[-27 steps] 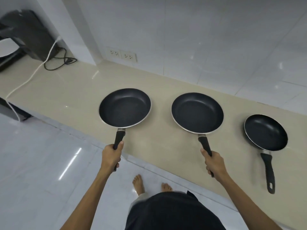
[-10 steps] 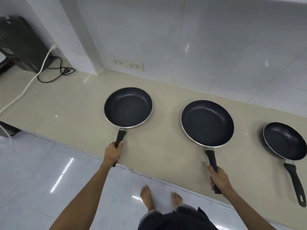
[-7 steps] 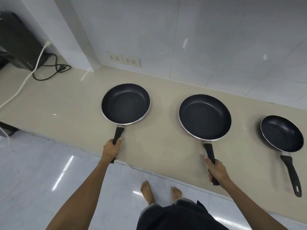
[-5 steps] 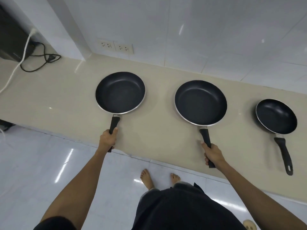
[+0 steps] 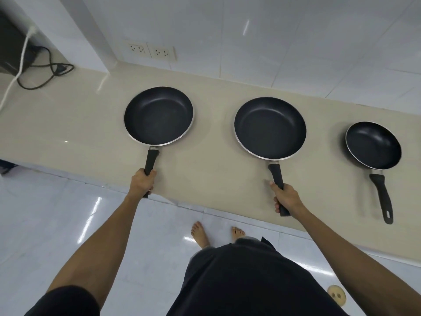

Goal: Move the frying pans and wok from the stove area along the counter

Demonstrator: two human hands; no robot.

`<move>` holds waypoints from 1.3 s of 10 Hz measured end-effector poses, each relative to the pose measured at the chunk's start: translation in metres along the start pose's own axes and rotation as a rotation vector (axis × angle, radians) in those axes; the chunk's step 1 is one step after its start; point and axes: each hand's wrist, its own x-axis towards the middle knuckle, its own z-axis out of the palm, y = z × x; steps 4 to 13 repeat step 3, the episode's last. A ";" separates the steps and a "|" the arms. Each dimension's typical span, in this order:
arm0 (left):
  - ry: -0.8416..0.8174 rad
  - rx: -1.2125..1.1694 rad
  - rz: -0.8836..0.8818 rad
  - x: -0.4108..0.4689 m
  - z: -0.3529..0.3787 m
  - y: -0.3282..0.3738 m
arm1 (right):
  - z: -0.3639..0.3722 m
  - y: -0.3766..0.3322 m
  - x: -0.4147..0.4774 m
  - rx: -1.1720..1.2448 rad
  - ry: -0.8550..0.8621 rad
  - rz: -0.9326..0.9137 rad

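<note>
Two pans in hand at once — the left pan (image 5: pixel 158 115) and the middle pan (image 5: pixel 270 128) both sit flat on the beige counter (image 5: pixel 68 124), handles pointing back over its front edge. The left hand (image 5: pixel 142 182) is wrapped tight around its black handle, fingers fully closed; the right hand (image 5: pixel 285 197) is clenched the same way on the middle pan's handle, thumb along the top. Take the wall sockets (image 5: pixel 150 51) as the marker: the left pan lies just in front of them and a touch right, the middle pan further right, and the small pan (image 5: pixel 373 145) well to the right again, resting alone with nobody holding it.

What's changed? Very little on the counter itself. Over the last few seconds the two gripped pans have kept about the same gap between them and the same line-up with the sockets; mostly the head has shifted. So my read is that these two have reached their spots, or nearly, and letting go is the likely next thing.

Now the gaps — no stove shows anywhere, and nothing here looks like a wok. A dark appliance (image 5: pixel 9 49) left of the sockets is cut off by the edge, its cables (image 5: pixel 45 74) trailing on the counter. Whether the pan bottoms truly touch down, I can't tell.
</note>
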 end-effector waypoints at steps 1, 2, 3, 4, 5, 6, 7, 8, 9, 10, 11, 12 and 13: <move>0.016 0.008 0.002 -0.001 -0.001 -0.002 | -0.002 0.001 -0.001 -0.050 0.011 -0.028; 0.038 0.052 0.017 -0.008 -0.006 -0.001 | -0.004 0.002 -0.001 -0.101 0.021 -0.042; 0.073 0.114 0.033 -0.014 -0.008 -0.001 | -0.007 0.000 -0.002 -0.165 0.030 -0.084; 0.073 0.114 0.033 -0.014 -0.008 -0.001 | -0.007 0.000 -0.002 -0.165 0.030 -0.084; 0.073 0.114 0.033 -0.014 -0.008 -0.001 | -0.007 0.000 -0.002 -0.165 0.030 -0.084; 0.073 0.114 0.033 -0.014 -0.008 -0.001 | -0.007 0.000 -0.002 -0.165 0.030 -0.084; 0.073 0.114 0.033 -0.014 -0.008 -0.001 | -0.007 0.000 -0.002 -0.165 0.030 -0.084; 0.073 0.114 0.033 -0.014 -0.008 -0.001 | -0.007 0.000 -0.002 -0.165 0.030 -0.084; 0.073 0.114 0.033 -0.014 -0.008 -0.001 | -0.007 0.000 -0.002 -0.165 0.030 -0.084; 0.073 0.114 0.033 -0.014 -0.008 -0.001 | -0.007 0.000 -0.002 -0.165 0.030 -0.084; 0.073 0.114 0.033 -0.014 -0.008 -0.001 | -0.007 0.000 -0.002 -0.165 0.030 -0.084; 0.073 0.114 0.033 -0.014 -0.008 -0.001 | -0.007 0.000 -0.002 -0.165 0.030 -0.084; 0.073 0.114 0.033 -0.014 -0.008 -0.001 | -0.007 0.000 -0.002 -0.165 0.030 -0.084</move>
